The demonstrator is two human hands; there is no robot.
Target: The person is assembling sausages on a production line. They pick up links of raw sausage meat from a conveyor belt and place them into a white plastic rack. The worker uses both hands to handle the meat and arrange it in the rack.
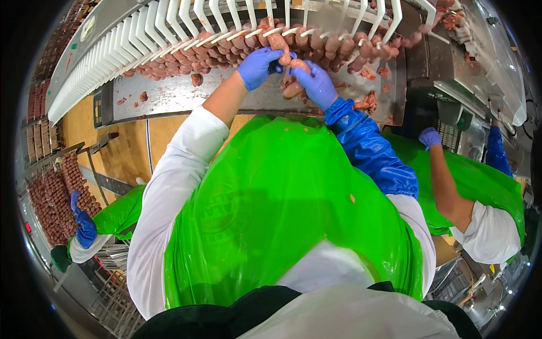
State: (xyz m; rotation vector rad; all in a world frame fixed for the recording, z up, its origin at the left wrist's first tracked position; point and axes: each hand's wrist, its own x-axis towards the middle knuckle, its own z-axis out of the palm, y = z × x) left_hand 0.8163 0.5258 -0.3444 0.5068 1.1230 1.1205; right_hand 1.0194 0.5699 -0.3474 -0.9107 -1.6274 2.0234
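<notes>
Pinkish raw sausages (pixel 280 44) hang in linked strings from the row of white hooks in front of me. My left hand (pixel 258 68), in a blue glove, is closed on a sausage link just below the hooks. Close to its right, my right hand (pixel 317 85), gloved in blue under a blue sleeve cover, grips a link of the same string. Between and below the hands a loose sausage end (pixel 292 90) dangles over the metal tray (pixel 175 99). My fingertips are partly hidden by the sausage.
Scraps of meat (pixel 367 103) lie on the tray. A metal machine (pixel 474 79) stands at the right, where a co-worker in a green apron (pixel 468 175) is close beside me. Another person (pixel 121 212) at the left reaches toward racks of sausages (pixel 53 198).
</notes>
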